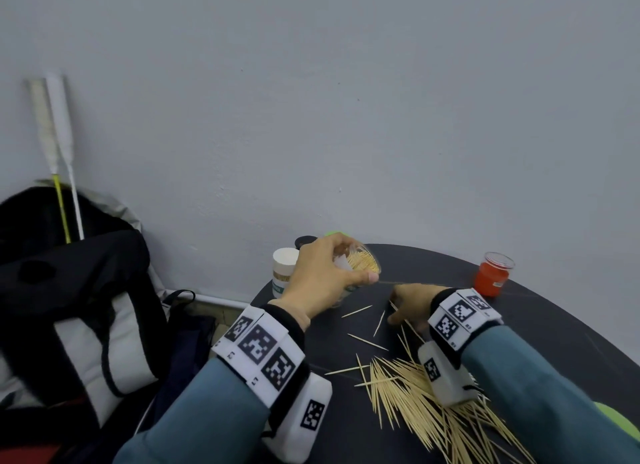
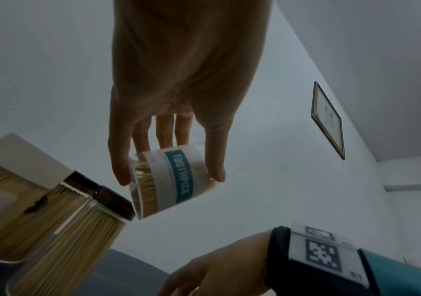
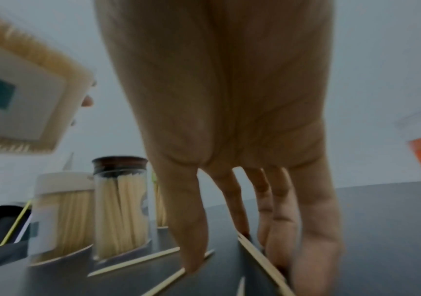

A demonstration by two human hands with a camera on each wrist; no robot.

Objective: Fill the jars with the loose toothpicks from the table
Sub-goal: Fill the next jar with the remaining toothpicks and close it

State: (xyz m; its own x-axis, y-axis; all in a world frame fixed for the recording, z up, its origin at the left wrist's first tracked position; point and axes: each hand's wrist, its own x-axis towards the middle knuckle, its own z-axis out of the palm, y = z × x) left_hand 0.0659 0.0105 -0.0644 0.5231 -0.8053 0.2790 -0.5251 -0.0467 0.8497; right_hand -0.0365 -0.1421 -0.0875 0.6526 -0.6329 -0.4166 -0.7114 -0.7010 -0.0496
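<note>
My left hand (image 1: pixel 356 264) grips a clear jar (image 1: pixel 369 256) part full of toothpicks and holds it tilted above the table's far edge. Its label reads TOOTHPICK (image 2: pixel 179 178). My right hand (image 1: pixel 403 313) reaches down to the dark table (image 1: pixel 519 342) just right of the jar. Its fingers (image 3: pixel 313 230) point straight down and their tips touch the table. A few loose toothpicks (image 3: pixel 260 258) lie between thumb and fingers, against the fingers. A big pile of toothpicks (image 1: pixel 433 404) lies under and in front of my right wrist. Single ones (image 1: pixel 367 341) lie scattered between the hands.
A white-lidded jar (image 1: pixel 284 269) and a dark-lidded jar (image 3: pixel 120 206), both packed with toothpicks, stand at the table's far left edge. A red jar (image 1: pixel 491 275) without a lid stands at the far right. A black and white bag (image 1: pixel 69 308) sits left of the table, by the wall.
</note>
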